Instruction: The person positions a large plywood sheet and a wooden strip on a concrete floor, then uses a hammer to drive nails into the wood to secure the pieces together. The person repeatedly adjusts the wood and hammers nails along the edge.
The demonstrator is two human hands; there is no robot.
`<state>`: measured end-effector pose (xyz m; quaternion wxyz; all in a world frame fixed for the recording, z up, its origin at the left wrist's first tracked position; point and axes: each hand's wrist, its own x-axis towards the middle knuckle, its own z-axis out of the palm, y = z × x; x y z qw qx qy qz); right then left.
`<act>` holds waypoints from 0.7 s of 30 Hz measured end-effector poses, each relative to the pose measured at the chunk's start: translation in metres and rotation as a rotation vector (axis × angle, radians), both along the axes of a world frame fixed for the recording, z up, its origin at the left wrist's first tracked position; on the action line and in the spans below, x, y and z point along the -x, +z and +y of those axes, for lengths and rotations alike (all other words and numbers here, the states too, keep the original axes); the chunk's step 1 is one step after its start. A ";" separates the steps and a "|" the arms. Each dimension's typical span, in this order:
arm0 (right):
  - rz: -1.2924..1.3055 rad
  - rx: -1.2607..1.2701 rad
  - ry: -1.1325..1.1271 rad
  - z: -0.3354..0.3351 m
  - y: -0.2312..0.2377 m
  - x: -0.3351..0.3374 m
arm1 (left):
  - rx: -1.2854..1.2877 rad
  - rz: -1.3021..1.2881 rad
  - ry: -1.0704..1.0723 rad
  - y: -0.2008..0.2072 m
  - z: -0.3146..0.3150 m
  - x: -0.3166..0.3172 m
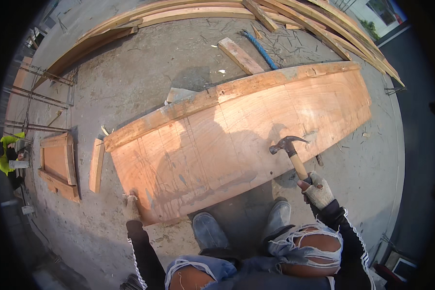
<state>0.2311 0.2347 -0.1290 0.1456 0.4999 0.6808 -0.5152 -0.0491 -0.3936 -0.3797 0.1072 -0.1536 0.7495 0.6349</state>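
Observation:
A large plywood panel (pixel 241 140) lies at a slant before my feet, with a rough timber batten (pixel 179 110) along its far edge. My right hand (pixel 320 191), in a fingerless knit glove, is closed around the wooden handle of a claw hammer (pixel 290 146). The hammer's dark head is over the panel's near right part, its claw pointing right. At the panel's near left corner, my gloved left hand (pixel 132 208) grips the edge; some of its fingers are hard to make out.
Short timber pieces (pixel 96 165) and a small wooden frame (pixel 60 166) lie to the left. Beyond the panel are a timber block (pixel 240 55), a blue rope (pixel 260 50) and long boards (pixel 193 13). Rebar (pixel 38 99) sticks out at left, near a person in a yellow-green top (pixel 7 154).

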 end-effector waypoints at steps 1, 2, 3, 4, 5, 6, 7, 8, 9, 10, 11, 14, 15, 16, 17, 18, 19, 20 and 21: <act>0.018 0.031 -0.002 0.000 0.001 -0.003 | 0.064 -0.005 -0.043 -0.002 -0.009 0.002; -0.014 0.011 -0.014 -0.002 0.000 -0.006 | 0.022 -0.018 -0.034 -0.006 -0.017 0.004; 0.013 0.004 0.021 -0.003 -0.002 -0.008 | 0.021 0.023 -0.102 -0.011 -0.022 0.007; -0.015 0.015 -0.011 -0.004 -0.005 -0.011 | 0.082 -0.024 -0.051 -0.015 -0.029 0.010; -0.017 0.023 -0.021 -0.006 -0.009 -0.014 | 0.096 0.032 -0.103 -0.019 -0.032 0.012; -0.003 0.015 -0.012 -0.006 -0.014 -0.018 | 0.133 0.029 -0.089 -0.021 -0.036 0.014; -0.011 0.037 -0.047 -0.008 -0.021 -0.021 | 0.164 -0.007 -0.026 -0.023 -0.037 0.016; 0.011 0.088 -0.105 -0.008 -0.027 -0.025 | 0.140 0.026 -0.078 -0.024 -0.038 0.019; 0.029 0.121 -0.140 -0.008 -0.034 -0.029 | 0.112 0.023 -0.083 -0.024 -0.037 0.020; 0.043 0.159 -0.173 -0.009 -0.040 -0.034 | 0.119 0.001 -0.072 -0.023 -0.036 0.023; -0.008 0.160 -0.119 -0.008 -0.046 -0.036 | 0.190 -0.001 -0.048 -0.022 -0.035 0.024; 0.074 0.352 -0.316 -0.010 -0.057 -0.042 | 0.372 0.019 -0.181 -0.016 -0.031 0.028; 0.072 0.333 -0.278 -0.011 -0.060 -0.043 | 0.324 0.046 -0.187 -0.015 -0.028 0.029; 0.065 0.302 -0.248 -0.012 -0.062 -0.043 | 0.322 0.044 -0.175 -0.014 -0.026 0.028; 0.054 0.278 -0.213 -0.012 -0.063 -0.043 | 0.338 0.028 -0.125 -0.015 -0.022 0.029; 0.027 0.248 -0.185 -0.013 -0.065 -0.043 | 0.243 0.042 -0.108 -0.015 -0.019 0.029; -0.004 0.230 -0.148 -0.012 -0.066 -0.043 | 0.169 0.046 -0.050 -0.016 -0.015 0.027; -0.009 0.195 -0.093 -0.012 -0.069 -0.044 | 0.114 -0.001 0.015 -0.016 -0.012 0.027; -0.049 0.171 -0.075 -0.011 -0.071 -0.044 | 0.128 0.044 0.006 -0.016 -0.010 0.027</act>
